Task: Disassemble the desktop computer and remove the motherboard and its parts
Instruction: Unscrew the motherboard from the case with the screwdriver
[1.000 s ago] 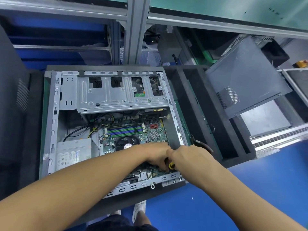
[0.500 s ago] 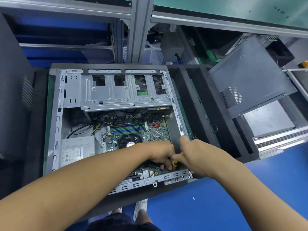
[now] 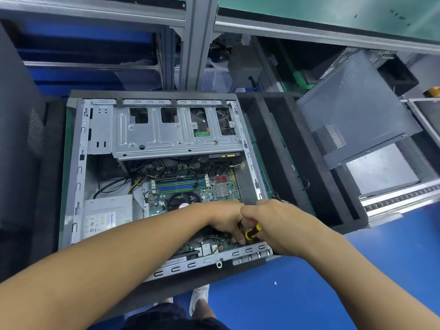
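Low in the computer case (image 3: 79, 167): motherboard (image 3: 214, 196), stiff, fragile, edges-only we judge; right hand (image 3: 273, 222) fingers clench the screwdriver (image 3: 252, 232), left hand (image 3: 226, 217) fingers' hold we cannot tell.

The computer case (image 3: 79, 163) is open on top; the drive cage (image 3: 176, 139) covers the far part; the power box (image 3: 107, 215) and wires (image 3: 119, 181) fill the left; the left hand (image 3: 226, 216) and the right hand (image 3: 276, 222), gripping a screwdriver (image 3: 252, 232), crowd the near right corner.
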Demonstrator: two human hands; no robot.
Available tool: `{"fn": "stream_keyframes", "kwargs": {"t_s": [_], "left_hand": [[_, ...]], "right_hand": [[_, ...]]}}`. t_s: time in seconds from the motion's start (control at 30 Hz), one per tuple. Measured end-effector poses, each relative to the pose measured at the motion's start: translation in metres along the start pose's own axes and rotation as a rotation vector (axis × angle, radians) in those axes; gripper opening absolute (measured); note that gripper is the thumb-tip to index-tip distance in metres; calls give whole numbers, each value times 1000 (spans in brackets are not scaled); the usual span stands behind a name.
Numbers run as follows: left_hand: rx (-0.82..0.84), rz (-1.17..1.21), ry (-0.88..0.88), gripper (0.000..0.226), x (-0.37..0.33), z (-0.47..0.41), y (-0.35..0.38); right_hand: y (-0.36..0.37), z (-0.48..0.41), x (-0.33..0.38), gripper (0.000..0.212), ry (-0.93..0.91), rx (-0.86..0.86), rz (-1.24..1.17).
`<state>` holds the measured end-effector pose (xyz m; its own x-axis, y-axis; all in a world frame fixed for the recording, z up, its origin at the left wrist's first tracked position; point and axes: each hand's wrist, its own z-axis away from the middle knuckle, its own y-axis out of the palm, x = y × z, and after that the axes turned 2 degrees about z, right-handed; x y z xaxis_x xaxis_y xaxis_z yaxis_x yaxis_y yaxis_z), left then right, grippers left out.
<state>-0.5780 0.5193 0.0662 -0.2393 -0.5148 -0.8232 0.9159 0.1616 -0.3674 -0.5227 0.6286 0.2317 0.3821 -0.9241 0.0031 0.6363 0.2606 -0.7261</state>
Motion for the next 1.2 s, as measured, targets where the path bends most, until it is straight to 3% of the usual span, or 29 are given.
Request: {"fn": "stream_keyframes", "kwargs": {"t_s": [0.1, 0.17, 0.27, 0.33, 0.57, 0.73, 0.93, 1.07, 1.2], "left_hand": [[-6, -20, 7, 24, -3, 0, -1], [10, -52, 17, 30, -3, 1, 0], [-4, -77, 19, 18, -5, 3, 2], [-6, -76, 1, 12, -5, 3, 2], [-17, -114, -23, 28, -3, -2, 5], [23, 72, -28, 23, -4, 0, 2], [64, 229, -7, 30, -3, 3, -4], [111, 390, 1, 46, -4, 4, -5], [134, 506, 14, 40, -3, 8, -11]], "right_hand": [[0, 2, -1, 32, -20, 66, -5], [0, 4, -2, 25, -19, 80, -71], [0, 7, 0, 36, 86, -2, -161], [4, 7, 2, 37, 143, -52, -66], [7, 4, 8, 25, 104, -88, -90], [6, 3, 7, 15, 68, -119, -61], [6, 4, 3, 30, 23, -78, -14], [4, 1, 1, 32, 32, -47, -33], [4, -1, 0, 32, 41, -27, -56]]}}
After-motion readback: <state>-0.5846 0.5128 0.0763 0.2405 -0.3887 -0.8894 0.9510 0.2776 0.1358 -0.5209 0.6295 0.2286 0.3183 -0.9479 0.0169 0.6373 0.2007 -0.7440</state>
